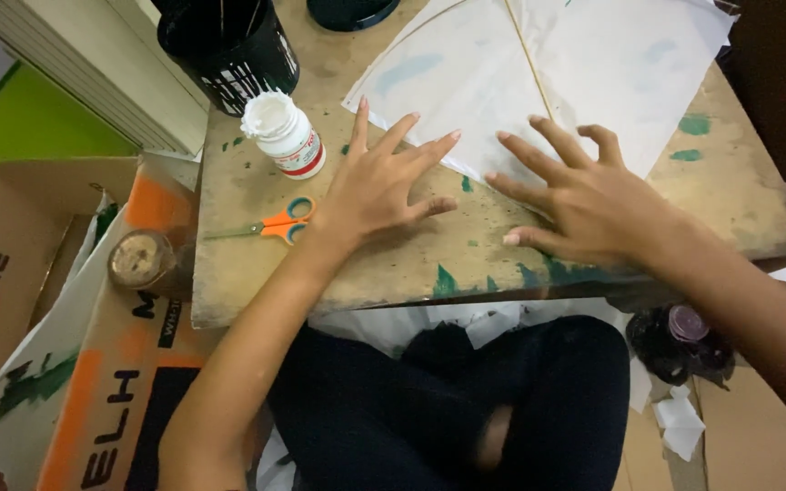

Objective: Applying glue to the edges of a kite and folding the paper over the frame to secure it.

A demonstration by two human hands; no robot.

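Both the left hand (377,186) and right hand (584,205) lie spread flat, holding nothing, pressing the white paper kite sheet (539,73) at centre frame; smoothing outward from its thin stick (528,59) should keep it wrinkle-free on the paint-stained wooden desk (393,264).

Left hand (377,186) and right hand (584,205) — fingers spread — press flat on white paper kite (539,73).

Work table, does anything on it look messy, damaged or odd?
Green paint smears mark the wooden table, thickest along its front edge under the right hand. The white glue bottle stands open, no cap on it. Both hands lie flat on the white paper kite.
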